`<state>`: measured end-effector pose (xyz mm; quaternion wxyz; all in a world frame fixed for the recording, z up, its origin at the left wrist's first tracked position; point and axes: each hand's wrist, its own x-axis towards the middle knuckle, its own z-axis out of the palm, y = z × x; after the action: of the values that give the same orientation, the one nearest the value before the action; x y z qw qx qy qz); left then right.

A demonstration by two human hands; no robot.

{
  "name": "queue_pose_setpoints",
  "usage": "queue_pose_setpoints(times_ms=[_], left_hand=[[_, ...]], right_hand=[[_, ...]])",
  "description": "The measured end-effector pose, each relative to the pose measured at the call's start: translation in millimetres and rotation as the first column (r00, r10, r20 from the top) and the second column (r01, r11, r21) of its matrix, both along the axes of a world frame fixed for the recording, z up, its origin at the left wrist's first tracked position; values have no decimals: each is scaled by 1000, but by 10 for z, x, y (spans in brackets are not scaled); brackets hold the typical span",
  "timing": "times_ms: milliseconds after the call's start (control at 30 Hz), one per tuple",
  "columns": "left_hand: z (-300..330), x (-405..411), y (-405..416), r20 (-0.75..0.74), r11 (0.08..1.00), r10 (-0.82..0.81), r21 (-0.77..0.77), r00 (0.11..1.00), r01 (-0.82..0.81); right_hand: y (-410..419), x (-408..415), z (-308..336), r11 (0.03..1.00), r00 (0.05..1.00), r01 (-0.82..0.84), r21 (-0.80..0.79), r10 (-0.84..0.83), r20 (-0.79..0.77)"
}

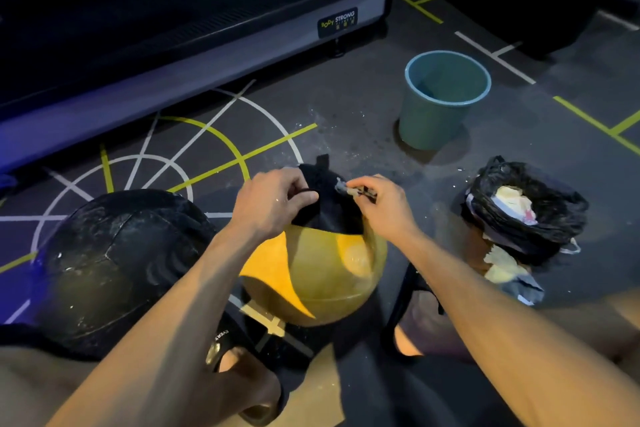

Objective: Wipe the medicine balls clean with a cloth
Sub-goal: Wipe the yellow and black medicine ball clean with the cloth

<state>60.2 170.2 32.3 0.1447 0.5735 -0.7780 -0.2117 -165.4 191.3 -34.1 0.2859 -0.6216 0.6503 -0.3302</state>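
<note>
While left grip (273, 201) clamps black cloth (325, 204) atop yellow ball (332, 274), right grip (377, 204) pinches grey scrap (346, 188)

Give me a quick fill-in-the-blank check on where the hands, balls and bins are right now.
1. Both hands hold a black cloth on top of the ____ medicine ball.
2. The right hand pinches a small scrap off the ____.
3. The black medicine ball lies to the ____ of the other ball.
4. The left hand grips the cloth; the ____ bucket stands beyond.

Missing words: yellow; cloth; left; teal
</note>
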Motion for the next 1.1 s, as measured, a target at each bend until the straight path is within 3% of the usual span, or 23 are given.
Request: queue_pose_setpoints(times_ms=[67,167,267,333,467,733,933,1000,1100], left_hand=[[-13,2,67,89,1000,-7,-3,996,7],[-80,3,107,22,999,-6,40,1000,5],[-72,-38,30,-70,983,-154,91,986,160],[-77,-43,-47,-20,956,-256,142,967,256],[-199,39,6,78,951,-204,255,976,178],[-536,18,379,23,985,-117,129,993,113],[-587,148,417,-11,992,-73,105,997,74],[-602,132,458,-6,992,-67,110,998,68],[-599,69,508,31,993,-77,96,997,73]], right_hand=[[6,23,-36,999,999,28,25,-29,30],[105,-49,-115,989,987,138,57,-142,71],[245,-173,-186,968,968,223,116,-234,95],[307,-224,-201,966,966,224,127,-237,98],[253,-200,-230,978,988,131,160,-141,55],[-32,214,-121,968,976,-213,134,216,-6],[659,-32,7,912,919,-391,125,395,-5],[727,-51,-2,915,917,-393,91,398,-34],[509,18,-62,969,964,-244,40,247,-96]])
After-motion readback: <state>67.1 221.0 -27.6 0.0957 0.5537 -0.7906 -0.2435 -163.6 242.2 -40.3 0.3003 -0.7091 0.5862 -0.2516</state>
